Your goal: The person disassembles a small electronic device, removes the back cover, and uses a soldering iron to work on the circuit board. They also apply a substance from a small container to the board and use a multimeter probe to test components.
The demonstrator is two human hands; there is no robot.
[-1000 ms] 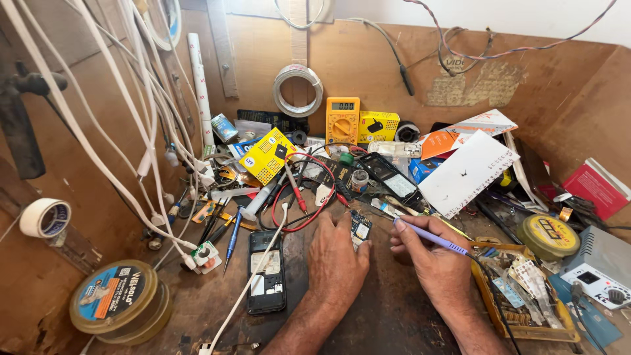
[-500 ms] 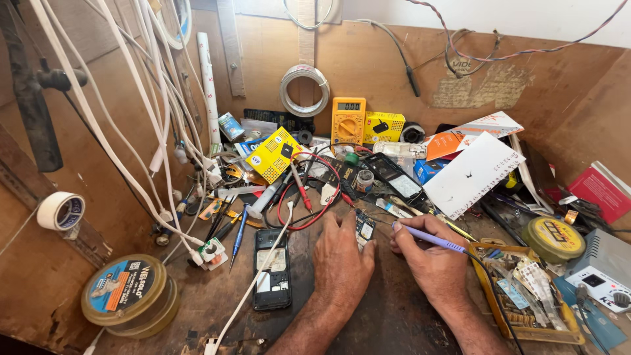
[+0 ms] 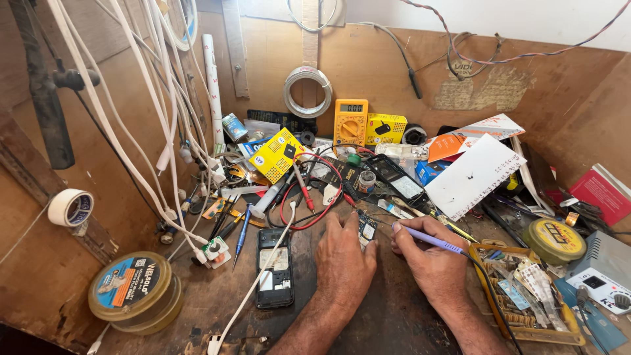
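Observation:
My left hand (image 3: pixel 343 258) rests flat on the wooden bench, its fingertips pinning a small circuit board (image 3: pixel 367 229). In my right hand (image 3: pixel 428 258) I grip a purple-handled soldering iron (image 3: pixel 427 239), held like a pen, its tip pointing left at the board. The iron's dark cord runs off to the right. A black phone (image 3: pixel 275 267) with its back removed lies on the bench just left of my left hand.
A yellow multimeter (image 3: pixel 350 121) with red and black probes stands at the back. Solder reels (image 3: pixel 135 292) sit front left, a tape roll (image 3: pixel 71 207) on the left wall, a parts tray (image 3: pixel 526 299) and soldering station (image 3: pixel 601 276) on the right. White cables hang left.
The view has shifted slightly and drawn closer. Both hands stay on the board and the iron, with hardly any movement.

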